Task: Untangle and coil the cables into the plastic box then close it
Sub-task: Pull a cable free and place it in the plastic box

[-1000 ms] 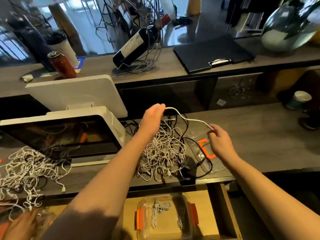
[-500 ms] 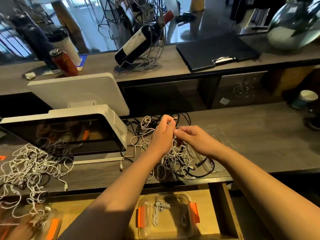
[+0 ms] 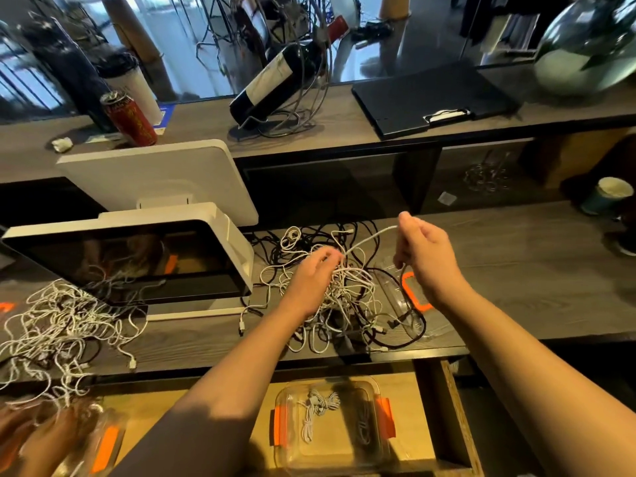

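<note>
White and black cables (image 3: 339, 294) lie in a tangled heap on the grey wood table (image 3: 516, 256) in front of me, just right of the white point-of-sale screen (image 3: 137, 256). My left hand (image 3: 311, 282) is down in the heap, fingers curled around a bunch of white strands. My right hand (image 3: 425, 256) is raised just above and to the right, pinching one white cable (image 3: 370, 239) that runs taut back down to my left hand. Under the right edge of the heap lies the clear lid (image 3: 414, 297) with its orange clasp. Below the table edge, in the open wooden drawer (image 3: 447, 418), sits the clear plastic box (image 3: 332, 421) with orange side clips, holding a coiled white cable (image 3: 316, 407) and a darker one beside it. Far left on the table is a second tangle of white cables (image 3: 58, 325).
</note>
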Action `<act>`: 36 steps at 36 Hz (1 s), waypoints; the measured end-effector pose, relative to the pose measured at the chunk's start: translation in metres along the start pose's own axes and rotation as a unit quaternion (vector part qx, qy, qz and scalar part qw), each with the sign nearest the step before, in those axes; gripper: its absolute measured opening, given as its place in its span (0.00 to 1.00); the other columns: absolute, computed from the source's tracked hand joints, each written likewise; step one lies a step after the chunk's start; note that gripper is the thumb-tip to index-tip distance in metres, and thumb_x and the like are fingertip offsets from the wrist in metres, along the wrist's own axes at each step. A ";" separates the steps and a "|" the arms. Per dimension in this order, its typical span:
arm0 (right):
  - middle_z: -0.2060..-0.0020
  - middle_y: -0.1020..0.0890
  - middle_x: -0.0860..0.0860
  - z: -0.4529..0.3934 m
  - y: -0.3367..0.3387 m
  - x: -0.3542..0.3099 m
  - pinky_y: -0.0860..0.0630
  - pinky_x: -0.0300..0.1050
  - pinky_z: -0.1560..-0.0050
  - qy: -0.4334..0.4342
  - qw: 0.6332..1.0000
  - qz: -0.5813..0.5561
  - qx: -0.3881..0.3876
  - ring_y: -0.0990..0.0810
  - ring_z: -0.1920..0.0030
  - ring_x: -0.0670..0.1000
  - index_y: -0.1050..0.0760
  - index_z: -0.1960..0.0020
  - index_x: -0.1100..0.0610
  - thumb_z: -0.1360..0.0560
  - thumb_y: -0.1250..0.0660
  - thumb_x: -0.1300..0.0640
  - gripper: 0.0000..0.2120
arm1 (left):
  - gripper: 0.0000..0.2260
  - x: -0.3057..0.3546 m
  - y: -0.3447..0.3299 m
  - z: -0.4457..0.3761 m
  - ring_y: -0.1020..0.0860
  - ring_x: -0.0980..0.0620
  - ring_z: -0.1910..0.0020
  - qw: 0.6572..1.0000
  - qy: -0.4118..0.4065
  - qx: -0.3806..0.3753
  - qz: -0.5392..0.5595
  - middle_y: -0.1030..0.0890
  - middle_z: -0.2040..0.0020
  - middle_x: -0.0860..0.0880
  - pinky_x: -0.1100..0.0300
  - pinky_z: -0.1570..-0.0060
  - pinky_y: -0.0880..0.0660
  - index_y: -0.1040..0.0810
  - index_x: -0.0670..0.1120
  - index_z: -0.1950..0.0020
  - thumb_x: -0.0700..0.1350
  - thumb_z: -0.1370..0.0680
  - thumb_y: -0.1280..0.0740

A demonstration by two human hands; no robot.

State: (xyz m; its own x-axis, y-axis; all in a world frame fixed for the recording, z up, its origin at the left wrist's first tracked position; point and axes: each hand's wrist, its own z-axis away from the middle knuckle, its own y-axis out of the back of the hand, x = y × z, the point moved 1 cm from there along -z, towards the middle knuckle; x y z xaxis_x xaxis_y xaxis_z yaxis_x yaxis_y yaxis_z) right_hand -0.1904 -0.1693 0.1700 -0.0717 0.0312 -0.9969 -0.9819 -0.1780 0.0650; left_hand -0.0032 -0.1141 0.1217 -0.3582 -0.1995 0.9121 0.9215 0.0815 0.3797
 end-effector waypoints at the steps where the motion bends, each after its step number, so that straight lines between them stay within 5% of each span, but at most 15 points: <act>1: 0.73 0.33 0.48 -0.002 0.004 0.002 0.32 0.47 0.65 -0.001 1.000 -0.006 0.017 0.33 0.71 0.48 0.33 0.66 0.55 0.16 0.42 0.50 0.20 | 0.09 0.000 0.001 0.001 0.35 0.55 0.72 1.000 0.005 0.007 -0.004 0.31 0.69 0.55 0.59 0.67 0.36 0.23 0.55 0.44 0.54 0.17 0.41; 3: 0.73 0.33 0.49 -0.006 0.010 0.007 0.35 0.47 0.67 -0.008 0.999 0.005 0.039 0.34 0.72 0.48 0.32 0.64 0.56 0.16 0.42 0.50 0.19 | 0.07 0.001 0.006 0.002 0.36 0.59 0.76 1.000 0.006 0.019 -0.014 0.32 0.74 0.57 0.63 0.70 0.38 0.22 0.51 0.45 0.49 0.16 0.39; 7: 0.71 0.33 0.53 -0.012 0.020 0.019 0.37 0.49 0.65 -0.026 0.994 0.086 0.060 0.35 0.69 0.51 0.27 0.62 0.59 0.17 0.41 0.49 0.19 | 0.19 0.009 0.013 0.004 0.37 0.56 0.76 0.999 -0.011 -0.001 -0.034 0.33 0.75 0.55 0.58 0.67 0.38 0.27 0.46 0.68 0.45 0.17 0.38; 13: 0.70 0.23 0.54 -0.007 0.024 0.033 0.30 0.49 0.65 -0.030 0.957 0.287 0.009 0.26 0.67 0.52 0.22 0.59 0.60 0.18 0.39 0.48 0.19 | 0.17 0.037 0.019 0.009 0.35 0.50 0.67 0.998 -0.055 -0.008 0.037 0.34 0.69 0.47 0.57 0.63 0.37 0.32 0.48 0.69 0.50 0.20 0.41; 15: 0.66 0.21 0.51 -0.004 0.016 0.035 0.31 0.46 0.66 -0.037 0.933 0.355 -0.039 0.23 0.63 0.52 0.23 0.59 0.56 0.18 0.38 0.48 0.15 | 0.17 0.044 0.018 0.010 0.34 0.51 0.66 0.997 -0.066 -0.017 0.038 0.33 0.68 0.49 0.58 0.64 0.37 0.31 0.47 0.67 0.50 0.19 0.41; 17: 0.57 0.19 0.49 -0.001 0.007 0.033 0.27 0.45 0.57 -0.003 0.918 0.389 -0.075 0.22 0.53 0.50 0.21 0.50 0.54 0.18 0.38 0.52 0.09 | 0.18 0.047 0.017 0.009 0.34 0.55 0.68 0.996 -0.073 -0.021 0.034 0.32 0.69 0.54 0.60 0.64 0.37 0.30 0.48 0.66 0.49 0.17 0.41; 20: 0.44 0.18 0.48 0.007 -0.008 0.018 0.28 0.46 0.38 0.074 0.946 0.294 -0.115 0.24 0.41 0.47 0.20 0.41 0.53 0.20 0.40 0.62 0.14 | 0.18 0.053 0.014 0.006 0.34 0.59 0.68 0.997 -0.078 -0.014 0.004 0.31 0.69 0.56 0.62 0.64 0.36 0.28 0.49 0.65 0.47 0.15 0.42; 23: 0.47 0.17 0.47 0.016 -0.021 -0.002 0.27 0.36 0.44 0.020 0.986 0.078 -0.146 0.21 0.44 0.44 0.19 0.44 0.54 0.22 0.40 0.66 0.15 | 0.16 0.058 0.011 0.004 0.33 0.57 0.67 0.996 -0.086 -0.002 -0.033 0.30 0.66 0.53 0.60 0.63 0.36 0.28 0.50 0.64 0.47 0.15 0.41; 28: 0.52 0.13 0.52 0.018 -0.026 -0.007 0.23 0.33 0.51 -0.024 0.995 -0.012 -0.099 0.16 0.48 0.47 0.16 0.48 0.59 0.22 0.31 0.50 0.12 | 0.12 0.065 0.009 0.003 0.23 0.42 0.59 0.992 -0.106 0.010 -0.065 0.19 0.59 0.43 0.49 0.59 0.27 0.20 0.47 0.55 0.46 0.16 0.39; 32: 0.56 0.14 0.56 0.018 -0.025 -0.010 0.20 0.45 0.48 0.016 0.996 0.008 -0.088 0.16 0.50 0.54 0.16 0.53 0.62 0.21 0.33 0.55 0.11 | 0.15 0.064 0.008 0.006 0.22 0.43 0.59 0.991 -0.116 0.022 -0.058 0.20 0.60 0.45 0.46 0.57 0.27 0.22 0.48 0.60 0.49 0.16 0.42; 36: 0.60 0.17 0.62 0.016 -0.021 -0.012 0.23 0.59 0.47 0.062 0.996 0.021 -0.054 0.19 0.55 0.63 0.21 0.57 0.65 0.19 0.36 0.58 0.13 | 0.14 0.052 0.010 0.004 0.28 0.57 0.65 0.998 -0.057 -0.020 -0.027 0.25 0.68 0.58 0.56 0.58 0.33 0.24 0.50 0.65 0.51 0.22 0.43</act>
State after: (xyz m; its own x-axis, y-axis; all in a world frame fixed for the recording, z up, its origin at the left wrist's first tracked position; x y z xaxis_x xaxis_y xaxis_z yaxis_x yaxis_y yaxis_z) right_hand -0.1720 -0.1505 0.1809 -0.0834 -0.0982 -0.9917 -0.9534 -0.2816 0.1081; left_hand -0.0133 -0.1196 0.1736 -0.4198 -0.0894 0.9032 0.9050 0.0336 0.4240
